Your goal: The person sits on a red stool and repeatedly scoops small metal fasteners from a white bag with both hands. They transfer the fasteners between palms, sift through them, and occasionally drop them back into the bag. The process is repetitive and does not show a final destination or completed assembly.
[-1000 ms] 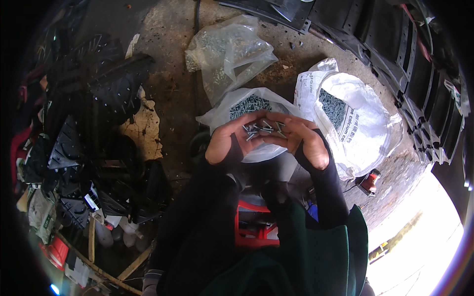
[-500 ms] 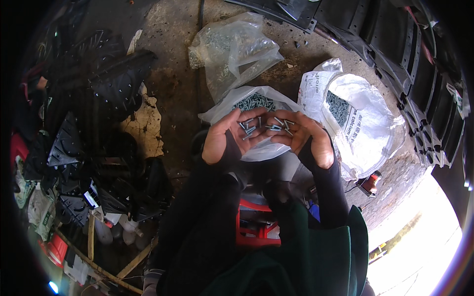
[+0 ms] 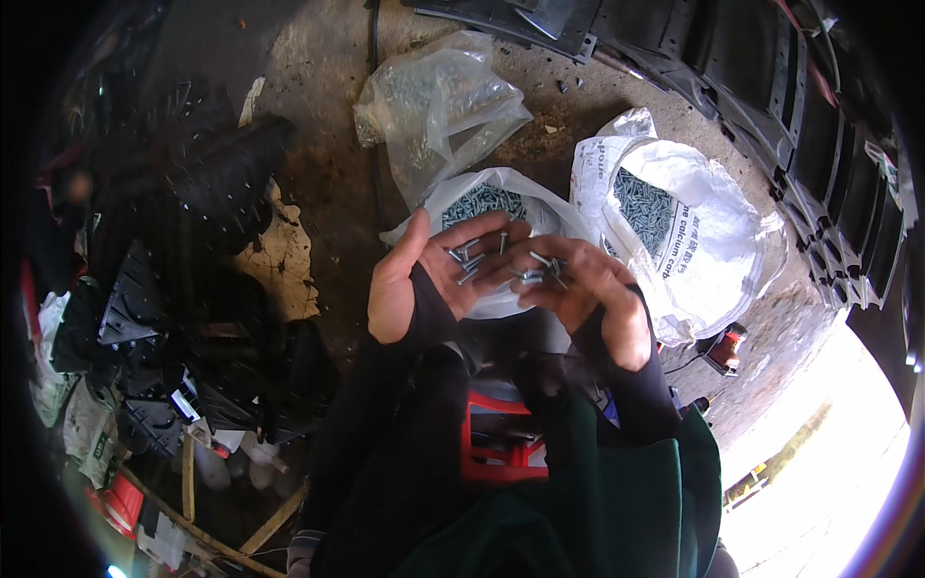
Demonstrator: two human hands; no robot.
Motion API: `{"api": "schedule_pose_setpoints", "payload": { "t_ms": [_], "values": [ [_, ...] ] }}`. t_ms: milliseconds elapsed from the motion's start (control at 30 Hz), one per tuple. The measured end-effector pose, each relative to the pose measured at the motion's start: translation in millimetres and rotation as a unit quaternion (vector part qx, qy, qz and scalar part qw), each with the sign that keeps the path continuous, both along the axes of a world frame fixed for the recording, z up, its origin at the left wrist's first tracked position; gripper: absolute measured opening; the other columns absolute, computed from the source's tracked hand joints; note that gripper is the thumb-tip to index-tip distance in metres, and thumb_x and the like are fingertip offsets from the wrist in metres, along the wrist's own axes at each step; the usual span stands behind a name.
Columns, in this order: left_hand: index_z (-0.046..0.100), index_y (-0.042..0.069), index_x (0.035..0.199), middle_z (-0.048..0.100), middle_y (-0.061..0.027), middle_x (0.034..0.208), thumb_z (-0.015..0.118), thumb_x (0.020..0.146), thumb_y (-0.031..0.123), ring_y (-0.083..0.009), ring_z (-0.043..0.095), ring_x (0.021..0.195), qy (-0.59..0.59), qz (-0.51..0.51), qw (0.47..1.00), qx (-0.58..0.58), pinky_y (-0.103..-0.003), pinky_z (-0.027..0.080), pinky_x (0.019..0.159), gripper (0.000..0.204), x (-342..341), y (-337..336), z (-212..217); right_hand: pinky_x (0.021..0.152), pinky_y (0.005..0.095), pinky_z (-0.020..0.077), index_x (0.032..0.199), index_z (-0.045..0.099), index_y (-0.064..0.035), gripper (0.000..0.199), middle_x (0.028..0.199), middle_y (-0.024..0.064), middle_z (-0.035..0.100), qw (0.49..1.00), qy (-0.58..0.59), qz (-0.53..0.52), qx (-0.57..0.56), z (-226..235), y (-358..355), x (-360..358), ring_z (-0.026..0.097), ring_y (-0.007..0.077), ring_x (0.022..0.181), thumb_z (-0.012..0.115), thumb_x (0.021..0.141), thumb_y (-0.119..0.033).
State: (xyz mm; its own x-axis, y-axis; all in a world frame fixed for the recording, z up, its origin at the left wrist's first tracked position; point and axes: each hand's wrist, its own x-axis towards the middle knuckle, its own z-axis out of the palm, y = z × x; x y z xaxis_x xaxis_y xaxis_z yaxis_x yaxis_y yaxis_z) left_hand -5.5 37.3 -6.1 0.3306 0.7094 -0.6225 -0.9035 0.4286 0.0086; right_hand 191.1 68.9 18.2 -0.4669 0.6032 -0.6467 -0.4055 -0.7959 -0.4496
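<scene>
Head: screws point(image 3: 484, 201) in white bags point(image 3: 715, 252)

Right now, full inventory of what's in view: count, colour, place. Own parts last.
Screws in the palms: several, silver, both hands
Translucent bag: one, whitish, behind the hands
Screws in that bag: many, silver-grey
White sack: one, open, right of the bag
Screws in the sack: many, grey-blue
Clear bag: one, top centre
Panels: several, dark, upper right
Power tool: one, red and black, right
Black parts: many, left; too dark to count
Red container: one, lower left
Wooden sticks: at least two, lower left
Red frame: one, below the hands
Left hand, right hand: palms up, centre
Sleeves: two, dark
</scene>
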Motion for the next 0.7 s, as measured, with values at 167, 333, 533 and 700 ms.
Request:
{"api": "schedule_pose_setpoints", "payload": {
  "t_ms": [167,333,533,700],
  "values": [
    [0.044,-0.013,0.134,0.054,-0.0275,0.129,0.034,0.102,0.053,-0.0364,0.053,0.122,0.048,-0.040,0.995,0.074,-0.045,0.040,0.109,0.075,4.5,31.8,35.8,0.070,0.0357,0.0547,0.109,0.057,0.0126,0.040,0.100,0.0259,0.064,0.996,-0.032,0.066,0.050,52.7,6.7,37.4,0.066,0.0290,0.080,0.061,0.090,-0.023],
    [0.043,-0.009,0.138,0.052,-0.0224,0.135,0.030,0.105,0.050,-0.0285,0.052,0.125,0.130,-0.177,0.924,0.312,-0.041,0.038,0.109,0.070,69.4,85.9,43.9,0.074,0.0360,0.0521,0.110,0.058,0.0113,0.040,0.102,0.0230,0.065,0.912,-0.300,-0.098,0.263,77.3,12.7,78.7,0.064,0.0265,0.082,0.050,0.100,-0.026],
    [0.044,-0.012,0.131,0.061,-0.0343,0.115,0.036,0.101,0.057,-0.0419,0.056,0.120,0.442,-0.444,0.690,0.362,-0.044,0.042,0.099,0.075,133.7,108.4,8.2,0.091,0.0360,0.0485,0.138,0.053,-0.0052,0.053,0.112,0.0200,0.069,0.766,-0.609,0.123,0.165,-8.2,21.9,132.3,0.067,0.0267,0.099,0.047,0.101,-0.043],
    [0.048,-0.002,0.137,0.059,-0.0236,0.125,0.050,0.099,0.042,-0.0351,0.054,0.121,0.570,-0.351,0.627,0.400,-0.041,0.035,0.109,0.058,91.2,66.4,-0.2,0.089,0.0334,0.0516,0.137,0.053,-0.0011,0.050,0.126,0.0166,0.063,0.777,-0.555,0.220,0.198,-67.4,33.8,171.9,0.061,0.0230,0.111,0.053,0.100,-0.035]
  ]
}}
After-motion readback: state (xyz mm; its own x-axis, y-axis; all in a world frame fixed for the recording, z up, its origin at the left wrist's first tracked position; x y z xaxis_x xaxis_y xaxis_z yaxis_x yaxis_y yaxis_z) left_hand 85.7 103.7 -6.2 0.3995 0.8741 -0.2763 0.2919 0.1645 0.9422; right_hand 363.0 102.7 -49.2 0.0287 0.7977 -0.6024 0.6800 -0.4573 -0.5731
